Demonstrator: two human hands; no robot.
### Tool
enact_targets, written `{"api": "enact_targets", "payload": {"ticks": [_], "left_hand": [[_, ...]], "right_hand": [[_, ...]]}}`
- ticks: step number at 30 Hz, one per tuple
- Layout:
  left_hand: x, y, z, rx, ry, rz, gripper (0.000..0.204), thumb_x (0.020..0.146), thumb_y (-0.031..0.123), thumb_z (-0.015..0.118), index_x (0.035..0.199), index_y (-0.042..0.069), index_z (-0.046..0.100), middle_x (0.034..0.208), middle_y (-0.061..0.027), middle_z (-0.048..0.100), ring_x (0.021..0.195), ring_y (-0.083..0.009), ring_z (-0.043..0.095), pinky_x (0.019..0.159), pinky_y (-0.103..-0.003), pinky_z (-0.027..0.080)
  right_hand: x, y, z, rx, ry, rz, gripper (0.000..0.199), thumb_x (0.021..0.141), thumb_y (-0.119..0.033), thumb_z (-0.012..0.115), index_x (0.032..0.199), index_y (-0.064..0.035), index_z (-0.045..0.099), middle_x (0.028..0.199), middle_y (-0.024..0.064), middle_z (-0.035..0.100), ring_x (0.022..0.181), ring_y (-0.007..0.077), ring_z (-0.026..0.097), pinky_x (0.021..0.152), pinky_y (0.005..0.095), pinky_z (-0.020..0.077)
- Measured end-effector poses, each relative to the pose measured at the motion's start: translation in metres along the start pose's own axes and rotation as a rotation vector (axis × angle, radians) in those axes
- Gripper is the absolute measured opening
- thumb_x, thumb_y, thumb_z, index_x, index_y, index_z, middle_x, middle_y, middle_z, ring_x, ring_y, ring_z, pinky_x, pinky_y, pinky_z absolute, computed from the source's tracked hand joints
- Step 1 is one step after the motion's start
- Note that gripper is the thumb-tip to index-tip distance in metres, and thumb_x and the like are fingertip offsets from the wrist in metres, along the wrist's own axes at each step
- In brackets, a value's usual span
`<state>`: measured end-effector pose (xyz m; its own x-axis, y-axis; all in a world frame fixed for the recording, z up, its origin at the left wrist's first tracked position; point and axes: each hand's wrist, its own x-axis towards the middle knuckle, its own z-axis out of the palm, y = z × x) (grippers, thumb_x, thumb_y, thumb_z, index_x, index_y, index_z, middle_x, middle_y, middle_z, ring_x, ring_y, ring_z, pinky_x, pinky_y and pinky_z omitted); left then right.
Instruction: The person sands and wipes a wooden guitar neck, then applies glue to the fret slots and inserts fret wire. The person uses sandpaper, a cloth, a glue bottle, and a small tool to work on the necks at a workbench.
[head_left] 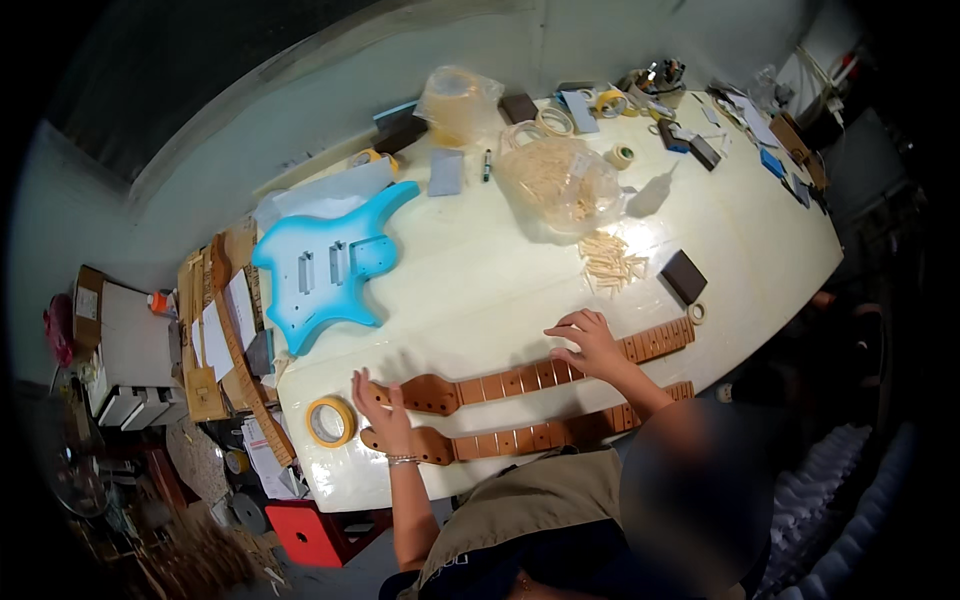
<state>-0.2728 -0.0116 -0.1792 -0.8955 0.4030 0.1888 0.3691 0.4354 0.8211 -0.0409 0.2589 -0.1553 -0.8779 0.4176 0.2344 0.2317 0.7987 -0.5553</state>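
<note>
Head: tape roll (348, 419) beside guitar necks (530, 377); sticks (608, 266), probably wooden, beyond

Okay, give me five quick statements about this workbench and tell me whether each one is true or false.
1. Two guitar necks lie lengthwise before the person. True.
2. The guitar body is plain red. False: the guitar body is light blue with a paler middle.
3. The left hand is near the headstocks. True.
4. The right hand is clenched in a fist. False: the right hand has its fingers spread.
5. Small wooden sticks lie loose beside a clear plastic bag. True.
</note>
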Motion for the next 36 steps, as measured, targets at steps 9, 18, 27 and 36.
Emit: {"api": "enact_targets", "payload": {"ticks": [9,18,27,36], "left_hand": [[-0.019,-0.017,0.038,0.564,-0.44,0.067,0.068,0.084,0.046,0.053,0.136,0.008,0.033,0.146,-0.0214,0.014,0.133,-0.0417,0.01,0.104,-0.06,0.003],[-0.013,-0.007,0.032,0.523,-0.526,0.049,0.075,0.079,0.056,0.053,0.138,0.013,0.033,0.147,-0.0211,0.012,0.133,-0.0421,0.008,0.101,-0.062,-0.004],[-0.005,0.002,0.026,0.539,-0.595,-0.011,0.074,0.078,0.056,0.054,0.137,0.015,0.035,0.146,-0.021,0.015,0.133,-0.0422,0.008,0.1,-0.063,-0.005],[-0.011,-0.005,0.03,0.537,-0.499,0.009,0.064,0.085,0.059,0.037,0.135,0.019,0.041,0.144,-0.0181,0.025,0.131,-0.0399,0.021,0.101,-0.062,-0.001]], "right_hand": [[0.058,-0.019,0.045,0.077,0.057,-0.074,0.017,0.074,-0.018,0.07,0.065,-0.0095,0.059,0.069,0.0,0.057,0.069,0.0195,0.052,0.064,0.0335,0.0366],[0.101,-0.031,0.083,0.249,0.039,0.071,0.006,0.078,-0.008,0.062,0.084,-0.0075,0.064,0.073,0.0058,0.058,0.071,0.0247,0.055,0.067,0.0352,0.0443],[0.338,0.022,0.081,-0.057,0.129,-0.298,0.033,0.072,0.006,0.052,0.102,-0.0041,0.058,0.117,0.0128,0.05,0.11,0.0303,0.047,0.089,0.0387,0.0434],[0.519,0.048,0.116,-0.663,0.029,-0.109,0.02,0.077,-0.003,0.052,0.088,-0.0061,0.068,0.12,0.0125,0.049,0.115,0.0262,0.044,0.101,0.038,0.0346]]}}
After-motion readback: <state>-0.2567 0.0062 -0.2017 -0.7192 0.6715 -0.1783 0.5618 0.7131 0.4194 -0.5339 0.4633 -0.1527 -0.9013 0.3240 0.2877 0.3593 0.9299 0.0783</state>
